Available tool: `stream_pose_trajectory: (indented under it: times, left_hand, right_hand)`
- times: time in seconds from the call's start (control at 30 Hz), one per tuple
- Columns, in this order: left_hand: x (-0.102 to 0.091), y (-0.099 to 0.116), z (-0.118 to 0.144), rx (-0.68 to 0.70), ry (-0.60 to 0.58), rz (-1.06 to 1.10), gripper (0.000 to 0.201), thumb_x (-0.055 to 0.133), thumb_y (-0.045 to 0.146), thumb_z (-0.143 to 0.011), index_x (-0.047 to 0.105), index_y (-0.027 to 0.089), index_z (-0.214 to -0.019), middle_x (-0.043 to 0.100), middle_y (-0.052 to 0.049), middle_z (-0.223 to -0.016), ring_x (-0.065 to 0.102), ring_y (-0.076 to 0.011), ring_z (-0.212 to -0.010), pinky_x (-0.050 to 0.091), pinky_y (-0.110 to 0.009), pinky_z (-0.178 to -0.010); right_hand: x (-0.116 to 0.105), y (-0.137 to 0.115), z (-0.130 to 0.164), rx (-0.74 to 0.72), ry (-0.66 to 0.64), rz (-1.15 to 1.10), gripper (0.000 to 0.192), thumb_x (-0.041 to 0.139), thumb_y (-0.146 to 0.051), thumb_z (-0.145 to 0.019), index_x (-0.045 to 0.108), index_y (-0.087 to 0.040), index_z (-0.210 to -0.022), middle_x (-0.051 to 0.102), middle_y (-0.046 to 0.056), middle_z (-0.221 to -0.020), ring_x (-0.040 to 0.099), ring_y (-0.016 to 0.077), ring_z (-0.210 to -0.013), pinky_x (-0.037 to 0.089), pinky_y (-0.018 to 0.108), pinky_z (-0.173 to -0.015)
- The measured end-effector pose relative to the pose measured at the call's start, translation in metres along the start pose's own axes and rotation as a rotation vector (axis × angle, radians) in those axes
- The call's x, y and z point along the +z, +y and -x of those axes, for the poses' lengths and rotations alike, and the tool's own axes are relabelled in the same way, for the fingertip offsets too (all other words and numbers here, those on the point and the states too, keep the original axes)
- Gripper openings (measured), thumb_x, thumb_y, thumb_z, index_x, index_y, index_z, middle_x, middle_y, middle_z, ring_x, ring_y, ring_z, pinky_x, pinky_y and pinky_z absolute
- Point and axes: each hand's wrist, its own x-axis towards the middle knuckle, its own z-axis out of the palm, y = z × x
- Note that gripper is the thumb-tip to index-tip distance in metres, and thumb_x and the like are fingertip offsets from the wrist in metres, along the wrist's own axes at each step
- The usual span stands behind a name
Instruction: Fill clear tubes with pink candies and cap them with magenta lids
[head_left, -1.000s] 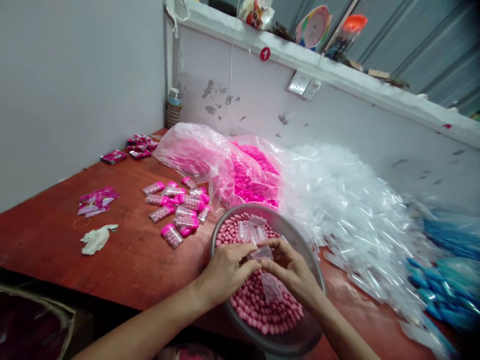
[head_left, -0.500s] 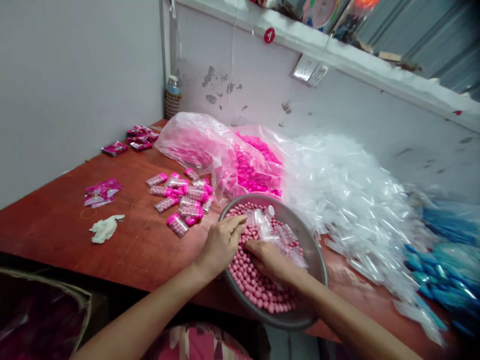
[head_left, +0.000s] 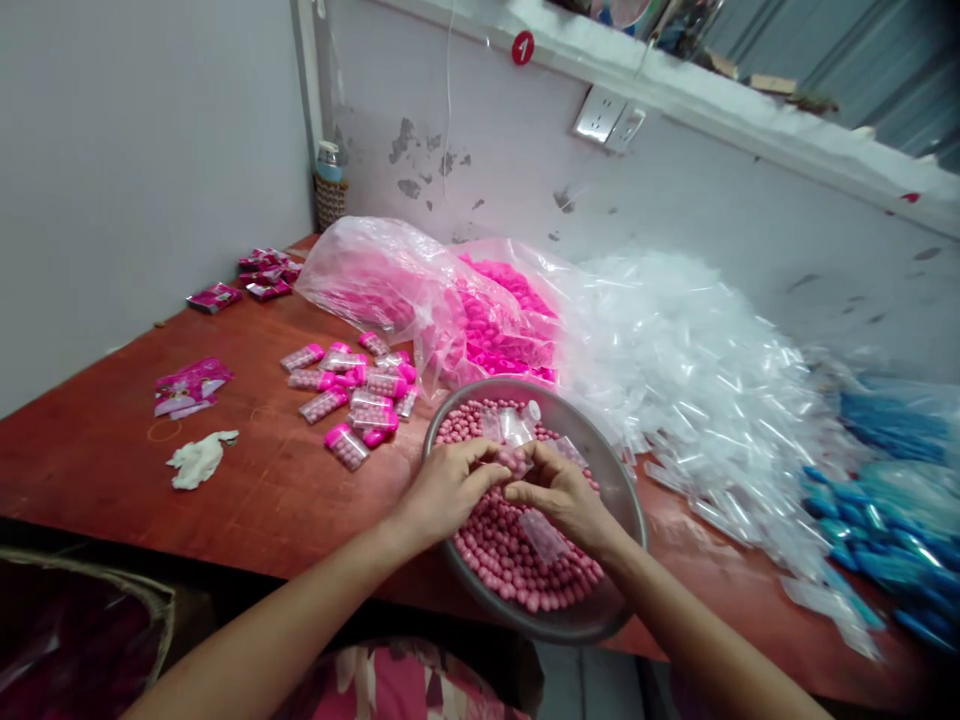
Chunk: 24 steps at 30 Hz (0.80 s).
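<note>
Two bare hands meet over a metal bowl of pink candy balls. Left hand and right hand together pinch a small clear tube, partly filled with pink. Half a second ago both hands dug lower among the balls. Filled pink-capped tubes lie at ten o'clock, loose clear tubes at two o'clock.

I see the bowl on the table; filled tubes left, bag behind, empty tubes right.
</note>
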Motion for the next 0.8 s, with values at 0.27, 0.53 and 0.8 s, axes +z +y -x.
stream_pose_trajectory:
  times: [0.27,0.53,0.8]
  left_hand:
    - [-0.003,-0.007,-0.005,-0.025,-0.118,0.112,0.019,0.049,0.017,-0.082,0.067,0.016,-0.09,0.068,-0.002,-0.085,0.059,-0.0155,-0.079,0.043,-0.022,-0.073]
    - [0.0,-0.004,-0.002,-0.051,0.013,0.022,0.016,0.051,0.02,-0.082,0.066,0.019,-0.087,0.068,0.0,-0.084,0.06,-0.0146,-0.08,0.042,-0.022,-0.073]
    - [0.003,-0.005,-0.001,-0.037,0.123,-0.047,0.02,0.05,0.022,-0.084,0.064,0.019,-0.097,0.068,-0.002,-0.092,0.061,-0.0156,-0.079,0.044,-0.024,-0.073]
  right_hand:
    - [-0.019,-0.031,0.0,-0.344,-0.144,0.697,0.018,0.056,-0.022,-0.083,0.058,-0.021,-0.101,0.064,0.004,-0.091,0.059,0.0144,-0.08,0.045,0.025,-0.072]
    - [-0.043,-0.04,0.001,-0.126,-0.175,0.594,0.025,0.057,-0.039,-0.08,0.061,-0.015,-0.077,0.059,0.001,-0.059,0.054,0.0102,-0.05,0.042,0.019,-0.047]
    - [-0.077,-0.031,-0.113,-0.177,0.107,1.18,0.024,0.044,-0.026,-0.088,0.064,-0.016,-0.098,0.068,0.007,-0.095,0.062,0.0184,-0.086,0.046,0.028,-0.078]
